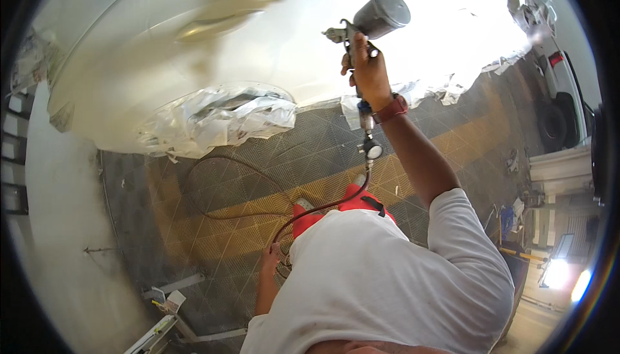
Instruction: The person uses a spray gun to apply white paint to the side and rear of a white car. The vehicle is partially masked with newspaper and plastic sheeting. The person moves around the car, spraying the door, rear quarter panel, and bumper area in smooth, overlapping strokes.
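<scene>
My right hand (369, 73) is wrapped round a spray gun (352, 39) with a dark grey cup (382, 13) on top, held before a pale vehicle body panel (290, 37). A round gauge (372, 149) hangs below the gun, joined to a reddish air hose (329, 204) that curves down across my front. My left hand (272, 254), low at my left side, is closed on that hose. Crumpled white masking sheet (219, 121) runs along the panel's lower edge.
A perforated grey floor (161, 238) with yellow bands lies below me, with the hose looping over it. A pale wall (71, 212) stands at left, a metal stand (165, 322) at lower left. Another vehicle (568, 89) and bright lamps (555, 270) are at right.
</scene>
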`<state>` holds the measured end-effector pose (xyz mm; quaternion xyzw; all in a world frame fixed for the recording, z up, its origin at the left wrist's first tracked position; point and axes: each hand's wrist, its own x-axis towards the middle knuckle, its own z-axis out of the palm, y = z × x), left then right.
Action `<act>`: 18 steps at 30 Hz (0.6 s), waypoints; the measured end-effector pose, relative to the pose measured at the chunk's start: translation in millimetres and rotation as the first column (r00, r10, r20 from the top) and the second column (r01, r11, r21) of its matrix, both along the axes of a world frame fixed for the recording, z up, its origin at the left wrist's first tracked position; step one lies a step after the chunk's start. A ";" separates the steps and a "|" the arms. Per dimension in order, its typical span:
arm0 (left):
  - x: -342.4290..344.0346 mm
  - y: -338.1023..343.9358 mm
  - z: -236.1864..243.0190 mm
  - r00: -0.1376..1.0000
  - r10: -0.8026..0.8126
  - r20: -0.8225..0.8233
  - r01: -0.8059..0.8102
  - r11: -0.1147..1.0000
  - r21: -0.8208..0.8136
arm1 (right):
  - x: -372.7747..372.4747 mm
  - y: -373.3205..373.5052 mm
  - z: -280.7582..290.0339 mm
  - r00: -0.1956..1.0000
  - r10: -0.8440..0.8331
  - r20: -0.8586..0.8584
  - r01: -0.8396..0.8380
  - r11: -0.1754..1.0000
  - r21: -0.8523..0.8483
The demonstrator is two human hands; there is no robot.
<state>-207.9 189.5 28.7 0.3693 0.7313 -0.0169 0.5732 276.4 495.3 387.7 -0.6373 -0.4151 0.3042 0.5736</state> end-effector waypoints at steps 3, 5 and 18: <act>-21.6 -14.9 9.8 0.998 0.053 -0.014 -0.054 0.997 -0.062 | -71.5 19.5 -5.5 0.998 0.044 -0.049 -0.040 0.996 0.084; -33.2 -26.6 11.5 0.997 0.067 -0.047 -0.071 0.994 -0.080 | -113.1 32.3 -6.2 0.995 0.075 -0.058 -0.069 0.993 0.100; -20.4 -49.1 19.9 0.983 0.183 -0.028 -0.182 0.982 0.043 | -188.2 91.2 44.8 0.901 0.396 -0.180 -0.377 0.917 0.129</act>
